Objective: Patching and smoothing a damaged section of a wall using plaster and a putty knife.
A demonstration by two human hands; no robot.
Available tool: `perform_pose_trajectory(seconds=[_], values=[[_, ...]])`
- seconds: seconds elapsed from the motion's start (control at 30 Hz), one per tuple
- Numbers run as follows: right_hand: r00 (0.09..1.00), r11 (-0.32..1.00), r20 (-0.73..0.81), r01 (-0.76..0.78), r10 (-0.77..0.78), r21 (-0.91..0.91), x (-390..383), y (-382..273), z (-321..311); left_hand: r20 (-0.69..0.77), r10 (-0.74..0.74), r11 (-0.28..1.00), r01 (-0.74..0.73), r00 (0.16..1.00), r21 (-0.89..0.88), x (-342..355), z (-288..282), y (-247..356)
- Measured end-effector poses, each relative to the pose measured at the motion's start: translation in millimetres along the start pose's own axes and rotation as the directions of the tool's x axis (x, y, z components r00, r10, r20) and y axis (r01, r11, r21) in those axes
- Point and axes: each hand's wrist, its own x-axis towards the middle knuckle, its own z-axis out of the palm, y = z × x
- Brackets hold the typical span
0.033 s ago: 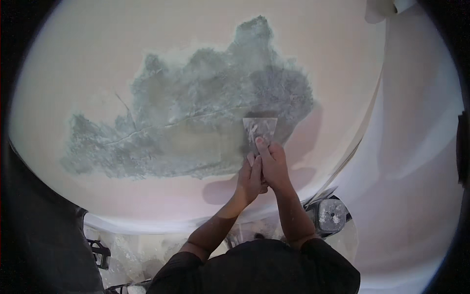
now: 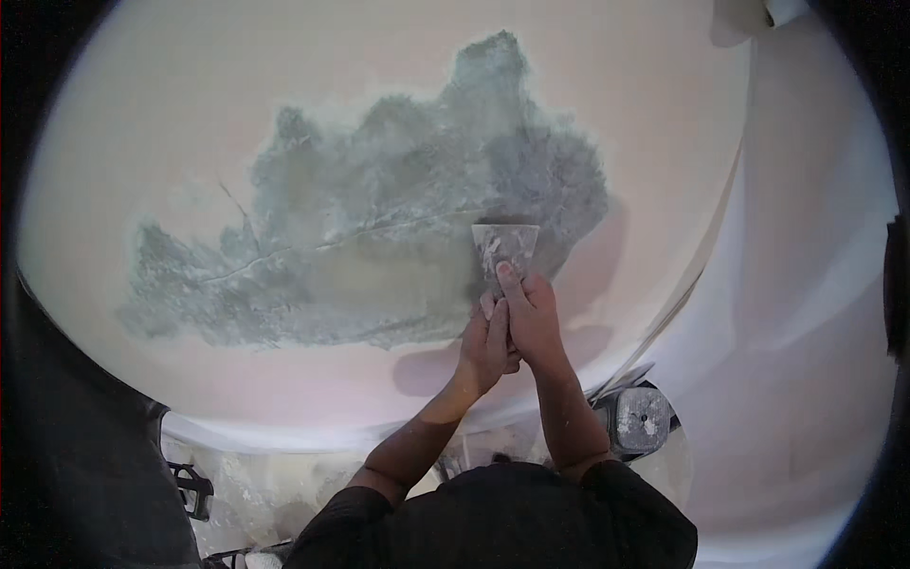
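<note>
A putty-smeared scraper (image 2: 519, 241) with a wide, flat blade lies against a pale wall (image 2: 379, 47). Its blade edge meets the right part of a large, ragged grey-green patch (image 2: 370, 190), below a thin crack line that runs across it. My right hand (image 2: 536, 318) grips the scraper, thumb laid along the base of the blade. Just below and to the left, my left hand (image 2: 482, 353) is closed around the lower end of the handle, against my right hand. Most of the handle is hidden by my fingers.
A corner at the right leads to a second white wall (image 2: 806, 237). At lower right stands a dark stool-like thing (image 2: 642, 418) with a white-spattered top. A black metal frame piece (image 2: 192, 490) is at lower left, over a spattered floor (image 2: 256, 474).
The scraper blade sits very slightly higher on the wall. Both hands keep the same grip.
</note>
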Motion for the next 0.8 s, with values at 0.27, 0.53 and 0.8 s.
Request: perform_pose_trajectory(seconds=[0.27, 0.53, 0.8], values=[[0.984, 0.977, -0.019, 0.173, -0.177, -0.123, 35.8, -13.5, -10.2, -0.030, 0.405, 0.892, -0.387, 0.914, 0.233, 40.7, 16.4, -2.0], [0.998, 0.997, 0.029, 0.049, -0.047, -0.067, 35.5, -30.6, -17.6, -0.027, 0.084, 0.980, -0.078, 0.996, 0.181, 31.8, 26.2, 18.6], [0.998, 0.998, 0.005, 0.058, -0.058, 0.012, 31.2, -24.1, -11.7, -0.045, 0.064, 0.998, -0.065, 0.997, -0.019, 33.3, 26.2, 14.3]])
